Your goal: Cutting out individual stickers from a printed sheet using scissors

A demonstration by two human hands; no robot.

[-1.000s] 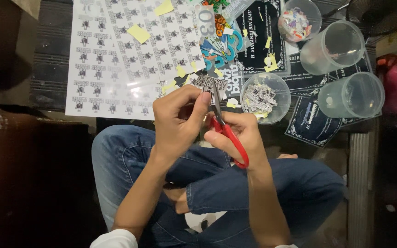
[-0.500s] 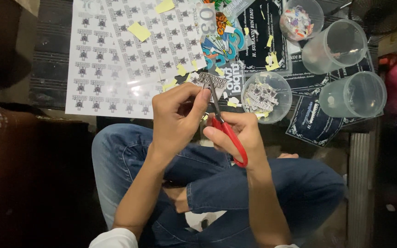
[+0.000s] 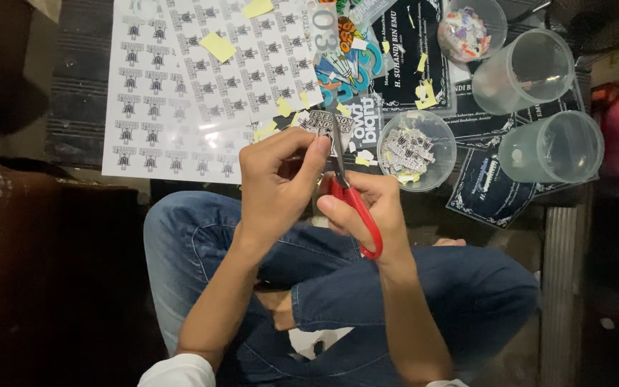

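My right hand (image 3: 367,208) grips red-handled scissors (image 3: 352,204), blades pointing up and away from me. My left hand (image 3: 277,183) pinches a small printed black-and-white sticker strip (image 3: 324,123) at the blades. Both hands hover over my crossed legs in blue jeans (image 3: 424,287). Directly beyond the hands lies a large white sheet of small printed stickers (image 3: 180,93).
A clear round cup (image 3: 415,150) of cut sticker pieces stands right of the scissors. Two empty clear plastic cups (image 3: 524,72) (image 3: 553,147) lie on their sides at right, another cup with colourful bits (image 3: 471,29) behind. Yellow scraps (image 3: 218,46) and dark printed cards (image 3: 488,190) are scattered.
The hands stay in nearly the same place; the fingers and scissors shift slightly along the strip.
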